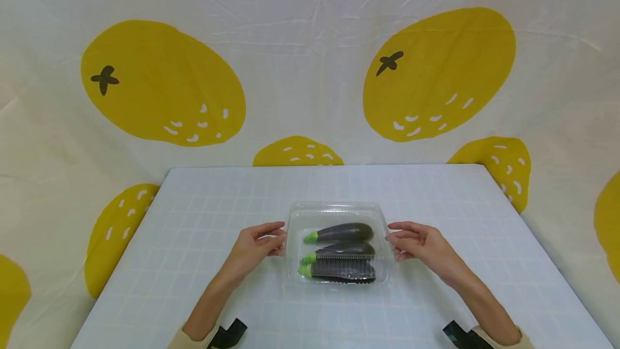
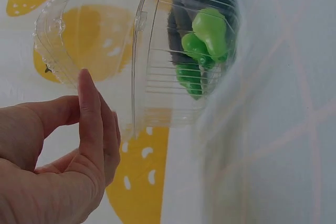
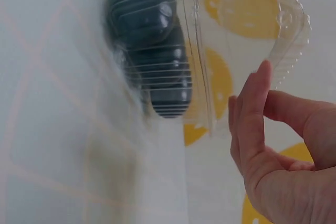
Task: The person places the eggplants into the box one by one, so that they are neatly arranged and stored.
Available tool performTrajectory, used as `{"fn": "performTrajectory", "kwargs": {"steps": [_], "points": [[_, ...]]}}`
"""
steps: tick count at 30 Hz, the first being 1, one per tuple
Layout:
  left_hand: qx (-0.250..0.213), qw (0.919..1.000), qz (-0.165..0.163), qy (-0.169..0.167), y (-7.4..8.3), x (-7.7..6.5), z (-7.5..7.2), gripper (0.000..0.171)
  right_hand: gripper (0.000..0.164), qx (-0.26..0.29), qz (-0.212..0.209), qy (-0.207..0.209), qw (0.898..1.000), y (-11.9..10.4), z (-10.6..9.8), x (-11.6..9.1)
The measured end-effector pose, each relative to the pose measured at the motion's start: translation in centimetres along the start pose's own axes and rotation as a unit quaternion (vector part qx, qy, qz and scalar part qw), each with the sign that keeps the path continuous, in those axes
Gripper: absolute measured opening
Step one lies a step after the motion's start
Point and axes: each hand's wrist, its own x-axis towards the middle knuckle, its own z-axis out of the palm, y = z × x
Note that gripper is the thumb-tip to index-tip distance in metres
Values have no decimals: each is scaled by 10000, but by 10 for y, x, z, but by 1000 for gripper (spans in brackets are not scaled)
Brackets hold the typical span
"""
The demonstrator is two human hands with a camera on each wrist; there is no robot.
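A clear plastic clamshell box (image 1: 334,213) sits on the table with dark eggplants (image 1: 346,231) inside, their green stem ends (image 2: 210,32) pointing left. In the left wrist view its lid (image 2: 55,24) stands raised above the ribbed base. My left hand (image 1: 259,241) is at the box's left side, fingertips right by the edge, fingers fairly straight. On the opposite side my right hand (image 1: 418,240) mirrors it, and in the right wrist view its extended fingers (image 3: 254,108) stand close beside the lid. Neither hand curls round the box.
A pale checked cloth covers the table (image 1: 203,198), whose far edge meets a white backdrop (image 1: 305,96) printed with large yellow fruit. Dark bands (image 1: 230,333) sit at both wrists, near the beige sleeve cuffs.
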Motion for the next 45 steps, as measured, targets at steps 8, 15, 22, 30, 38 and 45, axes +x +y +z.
{"fn": "performTrajectory", "kwargs": {"steps": [8, 15, 22, 30, 38, 45], "points": [[73, 9998, 159, -54, -6, -1, 2, 46, 50, 31, -65, -21, 10000, 7, 5, 0], [328, 9988, 367, -56, -12, 0, 3, 46, 48, -7, -316, -102, 9994, 14, 9, -1], [800, 9953, 494, 210, -15, 0, 6, 41, 45, -235, -427, 84, 9988, 15, 13, -3], [1260, 9898, 421, 522, -16, -4, 9, 37, 41, -918, -605, 330, 9934, 19, 15, -7], [1234, 9921, 240, -18, -22, -13, 3, 46, 44, -1022, -535, 53, 9933, 22, 14, -15], [928, 9934, 161, -653, -28, -20, -4, 49, 40, -829, -380, -545, 9943, 29, 9, -23]]}}
